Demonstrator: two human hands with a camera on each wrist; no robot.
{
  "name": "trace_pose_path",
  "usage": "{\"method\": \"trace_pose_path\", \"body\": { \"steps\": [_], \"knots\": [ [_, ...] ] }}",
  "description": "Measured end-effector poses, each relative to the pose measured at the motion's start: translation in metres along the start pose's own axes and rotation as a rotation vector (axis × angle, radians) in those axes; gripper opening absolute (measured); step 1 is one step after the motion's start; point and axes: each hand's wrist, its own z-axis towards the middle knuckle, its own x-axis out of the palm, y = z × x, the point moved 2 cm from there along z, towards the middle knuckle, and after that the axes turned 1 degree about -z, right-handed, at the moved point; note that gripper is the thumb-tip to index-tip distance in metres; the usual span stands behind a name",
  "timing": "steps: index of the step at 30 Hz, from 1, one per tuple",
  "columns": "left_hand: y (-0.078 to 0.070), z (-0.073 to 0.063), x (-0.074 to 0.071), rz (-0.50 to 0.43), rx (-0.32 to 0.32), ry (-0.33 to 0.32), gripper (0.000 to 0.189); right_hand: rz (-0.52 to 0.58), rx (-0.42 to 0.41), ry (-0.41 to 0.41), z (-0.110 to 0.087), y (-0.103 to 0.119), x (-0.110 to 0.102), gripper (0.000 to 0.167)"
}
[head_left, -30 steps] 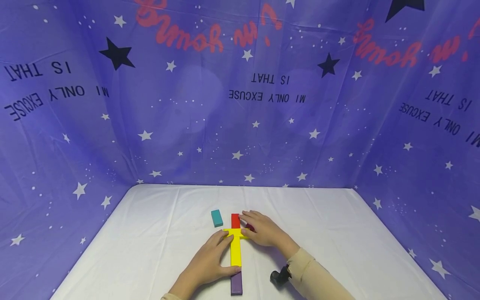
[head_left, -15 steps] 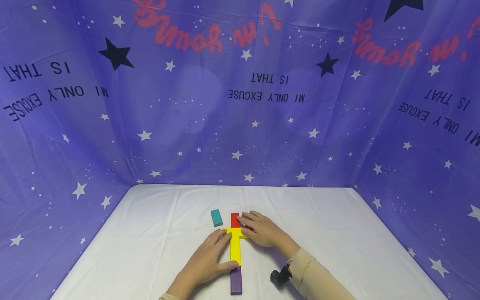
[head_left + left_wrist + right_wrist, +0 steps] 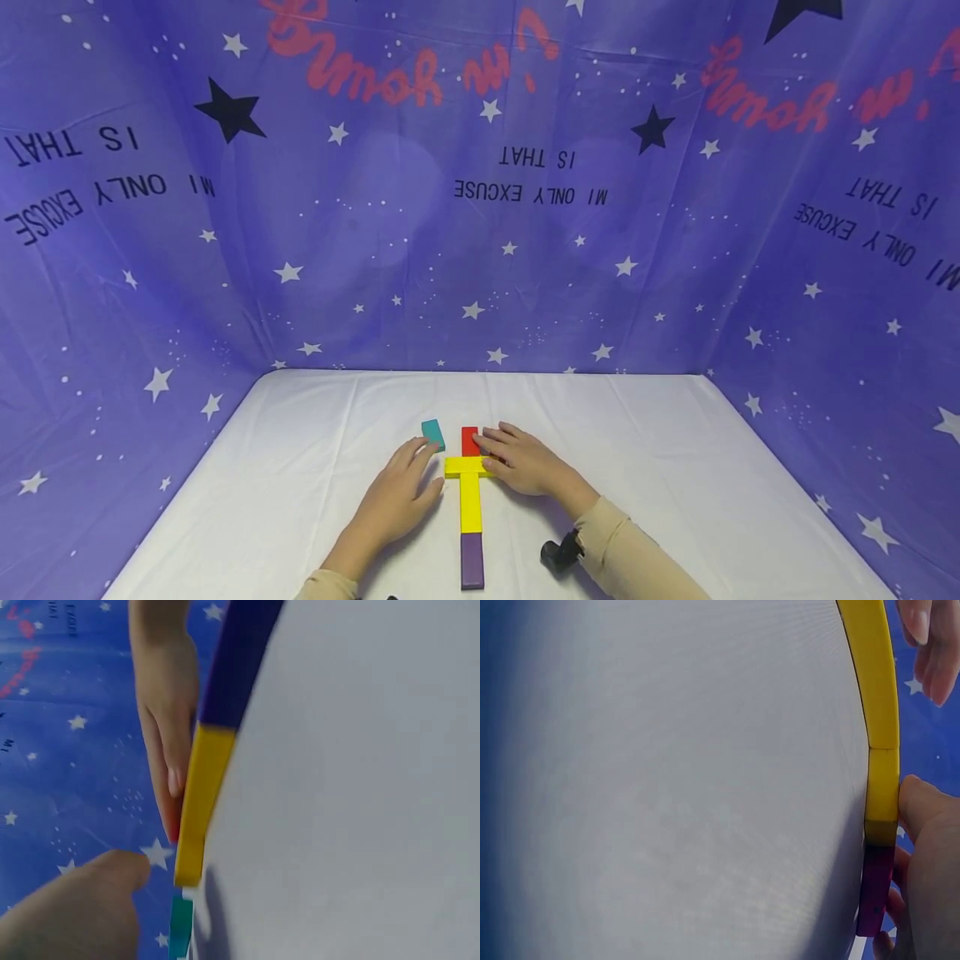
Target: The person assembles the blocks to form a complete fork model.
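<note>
Wooden blocks form a cross on the white cloth: a long yellow block (image 3: 470, 502), a yellow crossbar (image 3: 459, 467), a purple block (image 3: 472, 561) at the near end and a red block (image 3: 469, 440) at the far end. My right hand (image 3: 525, 460) rests over the crossbar's right end, its thumb against the yellow and its fingertips on the red block. Mostly hidden beneath this hand in the head view is a dark red block (image 3: 875, 892). To the left, my left hand (image 3: 396, 490) hovers with relaxed fingers, fingertips right at a teal block (image 3: 432, 434).
A white cloth (image 3: 637, 467) covers the table. Purple starry fabric (image 3: 480, 275) hangs behind it and at both sides. A black wrist device (image 3: 561, 553) sticks out by my right sleeve.
My left hand has let go of the yellow and purple blocks and moved left and away from me to the teal block. My right hand has barely shifted.
</note>
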Motion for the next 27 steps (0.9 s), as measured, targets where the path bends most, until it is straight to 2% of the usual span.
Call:
{"method": "trace_pose_path", "body": {
  "steps": [5,13,20,27],
  "knots": [
    [0.011,0.017,-0.007,0.011,-0.009,-0.019,0.056,0.035,0.024,0.044,-0.002,0.005,-0.007,0.053],
    [0.029,0.039,-0.007,0.019,-0.055,0.033,0.063,0.021,0.032,0.047,-0.002,0.005,-0.007,0.053],
    [0.035,0.048,-0.005,-0.004,-0.087,0.115,0.067,0.023,0.046,0.055,-0.002,0.004,-0.007,0.054],
    [0.04,0.054,0.0,-0.02,-0.107,0.158,0.067,0.045,0.045,0.042,-0.001,0.004,-0.006,0.054]
  ]
}}
